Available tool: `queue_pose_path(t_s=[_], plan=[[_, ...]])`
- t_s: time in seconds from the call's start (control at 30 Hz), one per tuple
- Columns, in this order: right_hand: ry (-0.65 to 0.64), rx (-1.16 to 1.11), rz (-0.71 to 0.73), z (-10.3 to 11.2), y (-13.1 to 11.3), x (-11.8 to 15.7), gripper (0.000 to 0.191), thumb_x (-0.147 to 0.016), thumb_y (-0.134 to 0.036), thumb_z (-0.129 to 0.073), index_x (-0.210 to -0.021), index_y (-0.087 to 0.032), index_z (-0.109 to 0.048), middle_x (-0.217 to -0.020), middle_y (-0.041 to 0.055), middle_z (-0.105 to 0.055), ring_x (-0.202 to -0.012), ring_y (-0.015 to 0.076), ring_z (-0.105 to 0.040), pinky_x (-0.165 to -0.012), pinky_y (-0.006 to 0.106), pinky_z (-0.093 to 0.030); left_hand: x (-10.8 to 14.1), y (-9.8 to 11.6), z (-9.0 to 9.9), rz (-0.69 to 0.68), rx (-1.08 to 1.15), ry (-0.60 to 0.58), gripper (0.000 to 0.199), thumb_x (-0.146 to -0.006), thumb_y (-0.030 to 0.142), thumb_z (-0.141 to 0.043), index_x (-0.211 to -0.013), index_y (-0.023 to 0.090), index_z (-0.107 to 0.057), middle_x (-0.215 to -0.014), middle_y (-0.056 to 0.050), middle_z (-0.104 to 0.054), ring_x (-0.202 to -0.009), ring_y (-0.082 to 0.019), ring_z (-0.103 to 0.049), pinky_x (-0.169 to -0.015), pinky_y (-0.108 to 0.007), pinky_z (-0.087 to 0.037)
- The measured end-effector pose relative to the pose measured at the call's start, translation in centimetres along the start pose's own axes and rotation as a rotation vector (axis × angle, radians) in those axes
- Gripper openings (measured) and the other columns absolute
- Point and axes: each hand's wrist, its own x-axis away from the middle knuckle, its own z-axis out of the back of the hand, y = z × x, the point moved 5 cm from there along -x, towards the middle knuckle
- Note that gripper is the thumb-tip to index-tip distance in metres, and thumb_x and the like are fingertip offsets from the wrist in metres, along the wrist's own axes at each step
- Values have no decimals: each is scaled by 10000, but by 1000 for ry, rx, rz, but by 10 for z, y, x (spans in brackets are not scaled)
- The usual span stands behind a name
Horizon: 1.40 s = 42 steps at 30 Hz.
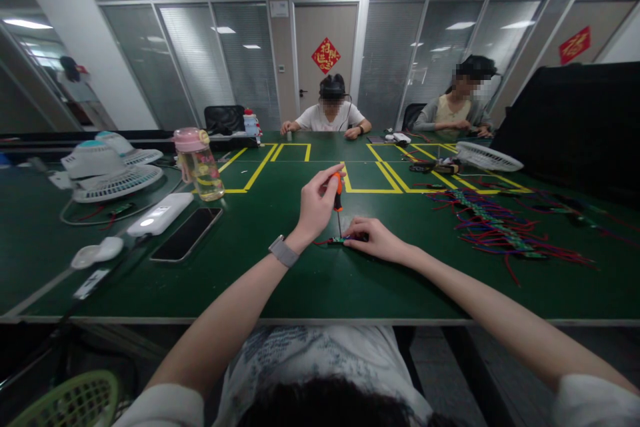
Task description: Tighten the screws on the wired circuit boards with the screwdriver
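Note:
My left hand (319, 199) is closed around the orange and black handle of a screwdriver (338, 200), held upright. The shaft runs down to a small green circuit board (337, 240) on the table, and its tip meets the board or stops just above it; I cannot tell which. Low on the table, my right hand (375, 239) pinches the board's right end, where dark wires show by the fingers. A red wire leaves the board's left side.
Many wired circuit boards (495, 223) lie in a row at right. A phone (187, 233), a white power strip (160, 213), a drink bottle (201, 167) and white fans (113, 170) stand at left. Yellow tape marks the green table (280, 287). Two people sit opposite.

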Motion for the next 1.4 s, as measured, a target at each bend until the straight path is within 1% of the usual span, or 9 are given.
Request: queue_pose_path(t_s=[0.23, 0.43, 0.53, 0.7, 0.8, 0.93, 1.07, 1.23, 1.4], plan=[[4, -4, -5, 0, 0, 0, 207, -857, -314, -632, -932, -149, -732, -826, 59, -623, -690, 143, -580, -628, 260, -455, 2, 3, 2, -79, -109, 44, 159, -866, 272, -608, -979, 228, -711, -932, -38, -579, -847, -129, -592, -716, -218, -507], [3, 0, -1, -1, 2, 0, 213, -858, -313, -631, -936, -143, -733, -821, 57, -617, -681, 138, -576, -616, 251, -445, 0, 1, 0, -28, -45, -2, 291, -938, 193, -441, -1121, 220, -666, -1070, -61, -645, -888, -131, -627, -762, -246, -511], [-6, 11, -1, -1, 2, 0, 216, -858, -313, -630, -941, -143, -735, -815, 56, -612, -685, 140, -577, -615, 250, -441, 0, -2, -1, 18, 27, -8, 273, -921, 219, -495, -1150, 188, -639, -1030, -70, -681, -814, -125, -645, -738, -251, -522], [-10, 13, -4, -1, 2, 0, 210, -855, -306, -632, -938, -144, -736, -827, 55, -615, -692, 139, -581, -625, 252, -447, 1, 2, 0, -59, -79, 18, 202, -852, 249, -624, -1038, 208, -692, -939, -40, -623, -821, -123, -607, -714, -222, -512], [-6, 6, -9, -1, 2, 0, 209, -855, -311, -632, -938, -149, -735, -826, 57, -621, -692, 143, -582, -626, 256, -453, 1, 3, 2, -73, -116, 27, 203, -882, 258, -578, -1039, 230, -704, -971, -47, -589, -856, -129, -595, -711, -221, -509], [-5, 5, -6, -1, 2, 0, 211, -856, -312, -631, -944, -150, -735, -840, 65, -625, -703, 149, -588, -633, 262, -457, 0, 0, 0, -30, -37, -24, 303, -941, 216, -442, -1157, 226, -654, -1075, -61, -651, -890, -129, -630, -780, -253, -516], [-6, 3, -5, -1, 1, 0, 208, -857, -313, -630, -942, -154, -733, -835, 61, -623, -695, 146, -584, -622, 258, -453, 1, -2, -2, 43, 56, -23, 302, -918, 253, -507, -1190, 198, -624, -1040, -69, -701, -828, -133, -665, -752, -264, -537], [-5, 1, -10, -1, 1, 0, 207, -856, -313, -630, -939, -151, -732, -839, 59, -624, -693, 142, -584, -624, 256, -453, 2, 4, -1, -39, -67, 5, 217, -845, 256, -631, -1049, 215, -694, -930, -38, -651, -807, -125, -623, -714, -228, -516], [-10, -2, -11, -1, 2, 0, 214, -859, -312, -628, -946, -145, -731, -845, 63, -626, -706, 146, -587, -638, 259, -458, 1, 2, 0, -61, -83, -11, 270, -922, 240, -498, -1126, 230, -675, -1016, -55, -624, -866, -129, -594, -718, -229, -499]])
